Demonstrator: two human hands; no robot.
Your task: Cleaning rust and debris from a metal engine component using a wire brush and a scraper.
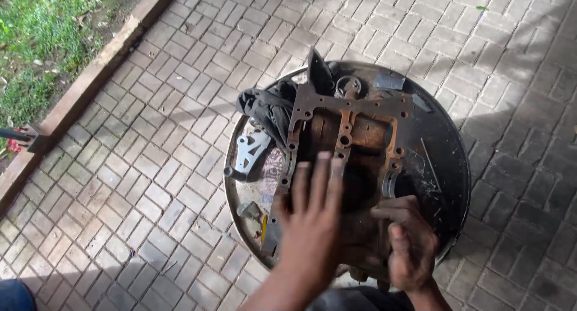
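A rusty brown engine block [354, 149] with a flat bolt-holed face lies on top of a round black drum lid [442, 161]. My left hand [312, 218] rests flat on the block's near left part, fingers stretched out and apart. My right hand [409, 242] is curled at the block's near right edge; what its fingers pinch, if anything, is hidden. A dark rag [270, 106] is bunched at the block's far left corner.
A silver metal bracket [249, 152] and a small metal piece [248, 210] lie on the lid's left rim. Grey brick paving [150, 167] surrounds the drum. A concrete kerb [90, 76] and grass [36, 40] run along the upper left.
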